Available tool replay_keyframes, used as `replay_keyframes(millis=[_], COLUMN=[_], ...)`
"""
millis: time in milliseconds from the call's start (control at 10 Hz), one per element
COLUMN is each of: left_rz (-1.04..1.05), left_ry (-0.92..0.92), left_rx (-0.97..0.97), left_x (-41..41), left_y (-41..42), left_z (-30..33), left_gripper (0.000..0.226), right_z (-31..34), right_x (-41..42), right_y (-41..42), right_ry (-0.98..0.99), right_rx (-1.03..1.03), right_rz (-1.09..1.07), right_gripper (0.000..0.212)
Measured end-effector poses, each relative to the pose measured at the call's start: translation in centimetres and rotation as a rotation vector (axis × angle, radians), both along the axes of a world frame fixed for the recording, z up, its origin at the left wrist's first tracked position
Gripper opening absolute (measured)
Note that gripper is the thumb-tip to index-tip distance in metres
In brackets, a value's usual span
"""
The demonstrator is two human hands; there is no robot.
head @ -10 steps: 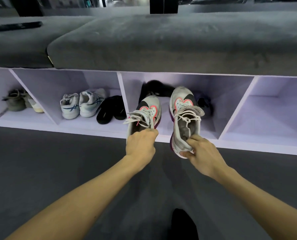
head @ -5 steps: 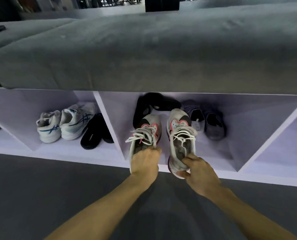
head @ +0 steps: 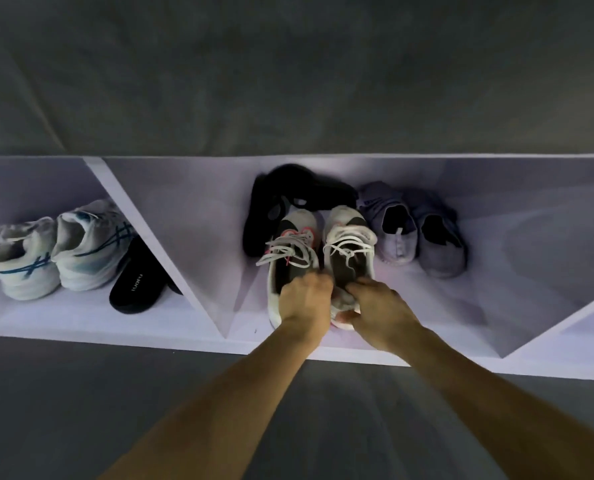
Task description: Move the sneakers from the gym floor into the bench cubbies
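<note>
Two grey-and-white sneakers with pink trim and loose white laces lie side by side, toes inward, on the floor of the middle white cubby (head: 191, 237). My left hand (head: 304, 301) grips the heel opening of the left sneaker (head: 290, 251). My right hand (head: 378, 308) pinches the heel of the right sneaker (head: 349, 244). Both heels are near the cubby's front lip.
A black shoe (head: 278, 199) lies behind the pair, and grey slip-ons (head: 417, 230) sit to their right in the same cubby. The left cubby holds white-and-blue sneakers (head: 56, 251) and a black slide (head: 136, 289). The grey cushioned bench top (head: 288, 71) overhangs. Dark floor (head: 81, 410) lies in front.
Both hands have pushed the two sneakers deeper into the middle cubby, down onto its floor. The camera has moved closer and lower, so the bench cushion fills the upper view.
</note>
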State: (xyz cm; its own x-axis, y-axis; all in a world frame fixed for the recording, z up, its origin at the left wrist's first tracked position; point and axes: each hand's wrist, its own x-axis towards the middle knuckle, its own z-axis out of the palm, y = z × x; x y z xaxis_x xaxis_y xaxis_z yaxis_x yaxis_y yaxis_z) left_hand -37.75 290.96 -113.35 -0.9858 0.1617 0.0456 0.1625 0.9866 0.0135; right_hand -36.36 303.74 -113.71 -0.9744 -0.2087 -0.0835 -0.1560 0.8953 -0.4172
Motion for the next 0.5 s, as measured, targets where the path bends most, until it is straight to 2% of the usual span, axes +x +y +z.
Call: replay_keyframes(millis=[200, 300, 400, 500], left_rz=[0.006, 0.021, -0.024, -0.050], left_ry=[-0.059, -0.096, -0.053, 0.061], left_rx=[-0.012, 0.001, -0.004, 0.101], left_x=[-2.8, -2.5, -1.9, -1.2], left_y=[0.2, -0.9, -1.6, -1.2], left_z=[0.8, 1.0, 1.3, 2.1], left_gripper=[0.023, 0.038, 0.053, 0.063], right_z=[0.3, 0.0, 0.3, 1.8], right_x=[-1.8, -1.3, -0.7, 0.0], right_y=[-0.4, -0.6, -0.5, 0.7], right_ry=[-0.029, -0.008, 0.031, 0.145], right_rx=[-0.024, -0.020, -0.039, -0.030], right_rz=[-0.013, 0.008, 0.011, -0.040], right_gripper=[0.025, 0.038, 0.048, 0.055])
